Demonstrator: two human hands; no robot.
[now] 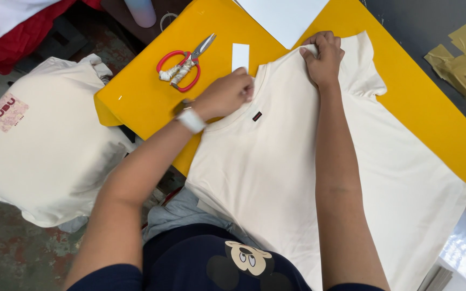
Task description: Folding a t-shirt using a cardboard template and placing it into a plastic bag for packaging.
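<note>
The soft, light cream T-shirt [319, 178] is pinched at its collar by the left hand [227, 94] and right hand [324, 56], both closed on fabric.

Small dark label [257, 116] on shirt [297, 178]

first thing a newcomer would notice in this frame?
Probably the cream T-shirt spread flat over the bright yellow table, filling the middle and right. Both hands sit at its collar end: the left hand in a closed grip by the neckline, the right hand pinching the shoulder edge. Red-handled scissors lie on the yellow surface up and left of the left hand.
</note>
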